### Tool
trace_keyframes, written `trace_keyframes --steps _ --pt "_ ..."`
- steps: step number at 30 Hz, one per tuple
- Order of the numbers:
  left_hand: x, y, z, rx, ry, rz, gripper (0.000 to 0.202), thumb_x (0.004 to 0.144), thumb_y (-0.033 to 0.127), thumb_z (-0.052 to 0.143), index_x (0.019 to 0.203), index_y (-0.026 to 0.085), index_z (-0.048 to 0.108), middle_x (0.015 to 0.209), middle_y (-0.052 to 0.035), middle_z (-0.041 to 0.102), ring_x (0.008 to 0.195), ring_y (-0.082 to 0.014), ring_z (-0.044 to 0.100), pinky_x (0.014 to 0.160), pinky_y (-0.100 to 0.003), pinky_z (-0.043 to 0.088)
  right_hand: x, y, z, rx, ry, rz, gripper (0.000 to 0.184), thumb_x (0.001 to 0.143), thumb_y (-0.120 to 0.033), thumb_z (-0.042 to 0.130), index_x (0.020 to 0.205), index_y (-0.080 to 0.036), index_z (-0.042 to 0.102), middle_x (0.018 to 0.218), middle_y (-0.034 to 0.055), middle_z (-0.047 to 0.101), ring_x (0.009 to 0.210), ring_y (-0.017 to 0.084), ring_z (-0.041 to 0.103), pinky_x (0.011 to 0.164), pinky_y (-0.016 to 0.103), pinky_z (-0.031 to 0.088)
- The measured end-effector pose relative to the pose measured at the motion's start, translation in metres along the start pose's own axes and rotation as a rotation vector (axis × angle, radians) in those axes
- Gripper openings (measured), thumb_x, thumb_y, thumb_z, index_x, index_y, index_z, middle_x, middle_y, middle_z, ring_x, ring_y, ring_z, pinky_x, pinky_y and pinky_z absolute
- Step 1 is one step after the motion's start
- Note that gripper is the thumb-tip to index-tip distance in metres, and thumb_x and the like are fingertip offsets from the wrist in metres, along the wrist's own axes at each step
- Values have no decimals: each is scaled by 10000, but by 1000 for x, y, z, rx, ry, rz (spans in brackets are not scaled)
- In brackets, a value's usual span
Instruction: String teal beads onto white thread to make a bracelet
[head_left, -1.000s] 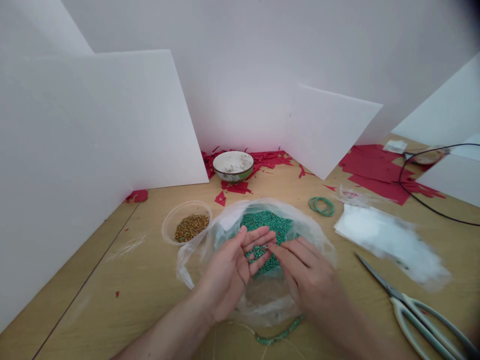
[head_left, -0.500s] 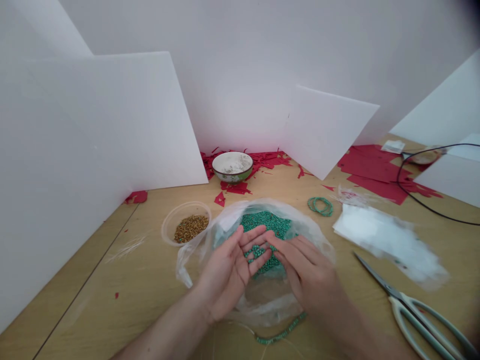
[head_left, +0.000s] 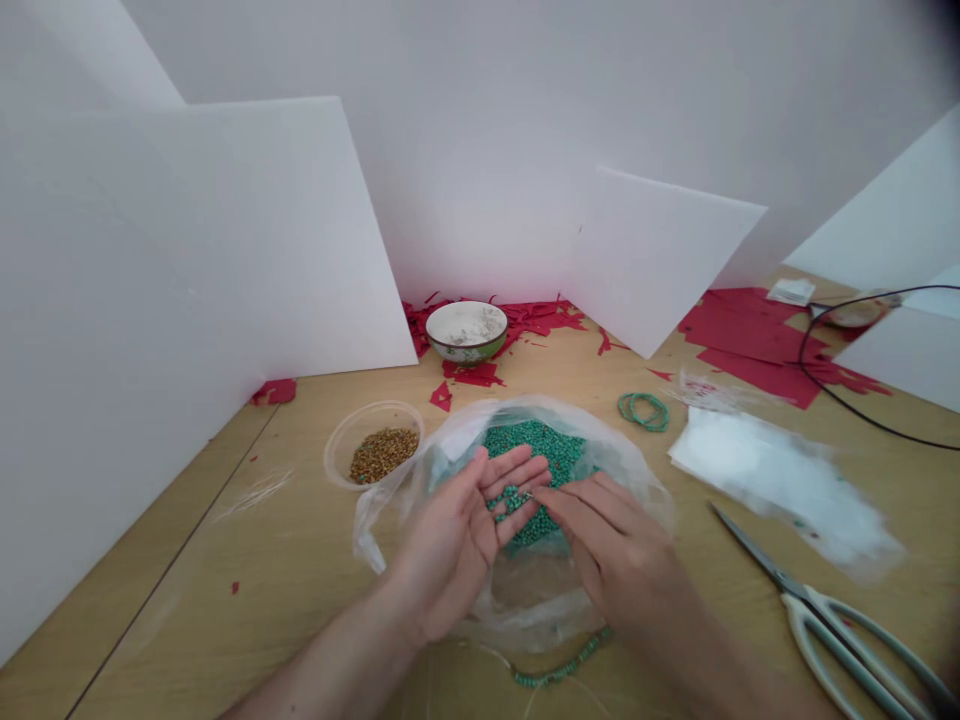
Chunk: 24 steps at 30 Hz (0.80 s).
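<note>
Green beads (head_left: 534,448) piled in a clear plastic bag (head_left: 379,530), its mouth spread wide on a wooden table (head_left: 225,570), likely to catch any strays. Left hand (head_left: 450,535) cupped palm-up over the pile, a small cluster of beads (head_left: 510,503) lying in it; right hand (head_left: 611,560) with fingers together, fingertips (head_left: 541,495) at that palm (whether pinching a bead, too small to tell). Just below the bag, a short strung strand (head_left: 562,665) within easy reach.

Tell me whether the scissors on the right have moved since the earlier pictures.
No. The scissors lie in the same spot relative to the green-and-white ceramic bowl, with no shift in any direction.
</note>
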<state>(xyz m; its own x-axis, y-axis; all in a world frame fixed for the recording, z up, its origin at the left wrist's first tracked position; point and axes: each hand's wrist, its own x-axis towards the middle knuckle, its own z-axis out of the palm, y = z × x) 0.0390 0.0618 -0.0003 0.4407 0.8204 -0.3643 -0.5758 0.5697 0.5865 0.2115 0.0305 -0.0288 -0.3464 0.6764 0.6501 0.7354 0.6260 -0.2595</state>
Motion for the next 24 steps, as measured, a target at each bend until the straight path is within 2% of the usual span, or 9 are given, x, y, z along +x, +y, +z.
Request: trace_keyframes --steps 8,10,13,15,17,20,22,24 --pt "5 -6 -1 79 -20 -4 464 989 407 390 1267 91 584 1338 -168 593 1281 -263 521 1091 -412 403 -1 0 5 20 16 12 300 921 -53 430 1094 -163 649 898 74 689 830 201 632 785 378 543" --pt "9 -7 -3 251 -23 73 463 985 437 382 1248 133 611 1332 -139 605 1281 -256 520 1102 -425 380 -2 1 7 89 36 75 284 919 -57 463 1115 -174 631 934 65 690 868 191 636 807 360 535" --pt "15 -7 -9 707 -41 287 383 959 435 458 1192 211 662 1300 -77 635 1282 -233 511 1132 -408 323 -3 3 7 186 88 237 228 915 -120 547 1115 -212 605 964 33 685 891 166 642 802 312 532" --pt "17 -6 -12 935 -68 399 349 944 407 503 1223 246 637 1285 -57 644 1249 -223 534 1107 -398 346 -3 3 7 240 125 335 203 904 -163 591 1091 -243 595 941 4 682 852 145 653 764 276 534" --pt "16 -3 -13 1016 -77 486 331 941 386 513 1229 253 610 1240 -54 661 1176 -217 577 1038 -387 409 -4 1 7 286 153 397 206 895 -186 616 1082 -268 583 912 -21 679 806 126 661 725 247 536" --pt "14 1 -12 1031 -52 582 220 933 356 532 1064 224 649 1101 -47 697 1060 -205 618 953 -353 452 -5 -2 7 318 174 417 218 886 -197 630 1079 -282 571 905 -33 681 790 117 668 717 233 538" --pt "13 4 -11 1021 -30 605 185 918 351 557 962 208 666 1030 -41 705 1012 -199 627 927 -338 456 -5 -3 7 322 173 411 220 886 -199 630 1079 -284 567 904 -34 682 791 117 670 725 235 537" --pt "12 5 -10 1026 -15 598 179 899 351 587 937 201 677 995 -37 710 986 -195 631 911 -325 456 -4 -3 6 317 165 413 218 887 -201 629 1077 -285 564 899 -37 682 788 116 669 731 238 534"
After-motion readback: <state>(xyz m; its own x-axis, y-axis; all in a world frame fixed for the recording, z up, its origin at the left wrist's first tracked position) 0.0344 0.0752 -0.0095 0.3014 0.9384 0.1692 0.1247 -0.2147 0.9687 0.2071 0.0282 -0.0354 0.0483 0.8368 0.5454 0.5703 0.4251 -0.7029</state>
